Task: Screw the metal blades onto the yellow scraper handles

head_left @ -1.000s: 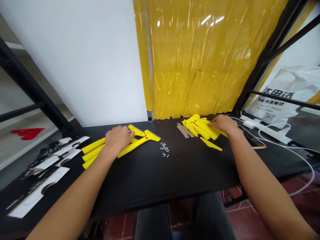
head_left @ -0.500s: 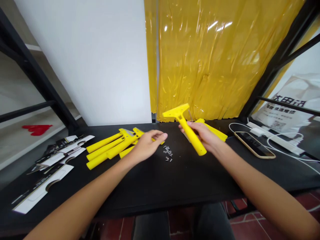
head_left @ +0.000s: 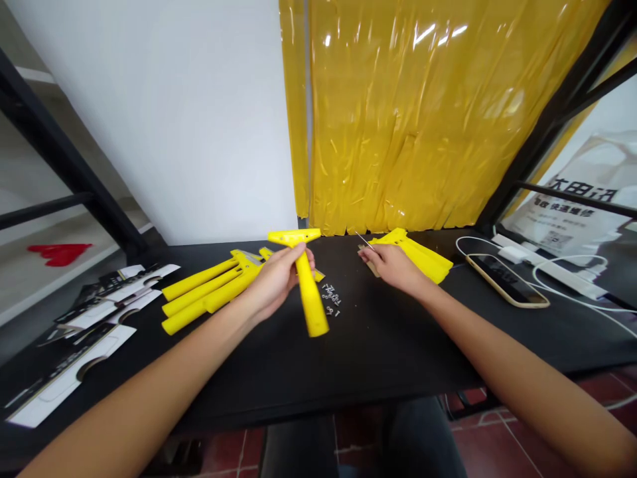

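A yellow T-shaped scraper (head_left: 311, 299) is gripped in my left hand (head_left: 276, 279), its wide head up and its handle slanting down toward me. My right hand (head_left: 393, 262) is closed around a thin metal shaft (head_left: 365, 240), which looks like a screwdriver; its handle is hidden in my fingers. Small loose screws (head_left: 331, 297) lie on the black table between my hands. Several yellow scrapers (head_left: 204, 292) with metal at their heads rest left of my left hand, partly covered by it. More yellow scrapers (head_left: 423, 255) lie stacked just beyond my right hand.
Printed white-and-black card sleeves (head_left: 79, 365) are spread at the left. To the right lie a phone (head_left: 507, 282), a white power strip (head_left: 562, 275) and loose white cables. Black rack posts (head_left: 64, 153) stand at both sides, and a white panel (head_left: 164, 119) rises behind the table.
The yellow scraper has passed from my right hand to my left hand. My right hand has stayed near the right-hand stack, with the thin shaft now plainer to see.
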The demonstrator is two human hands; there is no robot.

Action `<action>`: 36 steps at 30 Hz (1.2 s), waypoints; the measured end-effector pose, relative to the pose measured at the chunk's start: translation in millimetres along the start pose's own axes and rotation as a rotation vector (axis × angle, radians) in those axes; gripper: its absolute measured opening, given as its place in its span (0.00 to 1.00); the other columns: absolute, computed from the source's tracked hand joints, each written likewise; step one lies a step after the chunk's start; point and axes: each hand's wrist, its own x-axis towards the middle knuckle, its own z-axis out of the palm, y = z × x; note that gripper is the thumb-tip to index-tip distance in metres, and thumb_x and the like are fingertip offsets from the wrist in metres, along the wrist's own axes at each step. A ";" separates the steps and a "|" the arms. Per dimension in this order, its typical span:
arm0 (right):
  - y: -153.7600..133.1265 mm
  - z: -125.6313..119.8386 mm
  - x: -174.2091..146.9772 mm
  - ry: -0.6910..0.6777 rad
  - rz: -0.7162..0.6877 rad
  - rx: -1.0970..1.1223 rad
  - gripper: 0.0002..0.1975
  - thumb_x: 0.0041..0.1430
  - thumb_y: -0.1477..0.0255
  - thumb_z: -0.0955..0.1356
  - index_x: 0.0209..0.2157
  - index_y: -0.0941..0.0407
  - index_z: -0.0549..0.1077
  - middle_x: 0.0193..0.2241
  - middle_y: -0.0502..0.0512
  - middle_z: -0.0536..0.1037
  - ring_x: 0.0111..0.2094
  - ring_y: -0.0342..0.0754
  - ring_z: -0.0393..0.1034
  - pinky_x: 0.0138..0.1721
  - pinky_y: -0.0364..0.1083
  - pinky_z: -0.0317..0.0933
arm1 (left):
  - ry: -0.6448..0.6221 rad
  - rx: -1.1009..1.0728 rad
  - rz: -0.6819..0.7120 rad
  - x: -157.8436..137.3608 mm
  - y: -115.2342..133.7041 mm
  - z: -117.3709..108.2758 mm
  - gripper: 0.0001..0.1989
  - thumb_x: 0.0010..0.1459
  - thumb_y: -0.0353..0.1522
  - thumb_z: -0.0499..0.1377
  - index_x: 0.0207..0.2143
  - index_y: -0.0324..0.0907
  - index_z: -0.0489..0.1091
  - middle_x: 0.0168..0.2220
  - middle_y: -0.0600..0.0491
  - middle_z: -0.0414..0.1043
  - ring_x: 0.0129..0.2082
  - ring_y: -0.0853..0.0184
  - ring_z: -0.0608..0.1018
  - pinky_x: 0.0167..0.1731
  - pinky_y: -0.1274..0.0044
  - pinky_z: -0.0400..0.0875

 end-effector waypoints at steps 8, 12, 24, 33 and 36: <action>15.9 -8.8 2.0 -0.111 0.199 -0.673 0.15 0.63 0.60 0.66 0.38 0.57 0.79 0.43 0.65 0.81 0.43 0.59 0.76 0.38 0.49 0.63 | -0.034 0.125 -0.087 2.6 6.3 -6.9 0.11 0.62 0.39 0.61 0.32 0.40 0.70 0.23 0.57 0.62 0.18 0.73 0.65 0.21 0.77 0.61; 13.3 -6.3 1.5 -0.093 0.200 -0.667 0.12 0.62 0.65 0.66 0.38 0.57 0.79 0.43 0.64 0.81 0.43 0.57 0.75 0.36 0.48 0.62 | -0.029 0.133 -0.122 2.3 3.6 -4.5 0.12 0.62 0.39 0.62 0.30 0.40 0.69 0.23 0.57 0.62 0.18 0.74 0.64 0.20 0.77 0.59; 7.3 -24.0 4.7 0.005 0.047 0.088 0.07 0.56 0.65 0.72 0.31 0.55 0.77 0.28 0.53 0.76 0.27 0.44 0.64 0.26 0.44 0.52 | -0.094 0.237 -0.129 5.6 2.4 -12.9 0.11 0.60 0.41 0.63 0.36 0.43 0.69 0.23 0.56 0.69 0.15 0.74 0.64 0.18 0.76 0.60; -50.0 -0.1 9.2 -0.231 0.053 0.803 0.20 0.46 0.58 0.78 0.35 0.56 0.76 0.17 0.41 0.62 0.17 0.36 0.44 0.19 0.42 0.33 | -0.181 0.326 -0.146 3.0 7.4 -11.4 0.09 0.56 0.36 0.65 0.35 0.41 0.72 0.35 0.48 0.76 0.20 0.71 0.73 0.15 0.78 0.62; -48.0 23.7 4.1 -0.186 0.053 0.751 0.20 0.46 0.56 0.77 0.33 0.58 0.78 0.18 0.43 0.65 0.19 0.36 0.46 0.21 0.42 0.37 | -0.191 0.374 -0.150 0.5 7.5 -9.3 0.11 0.58 0.40 0.64 0.31 0.41 0.72 0.28 0.50 0.75 0.15 0.73 0.69 0.13 0.78 0.59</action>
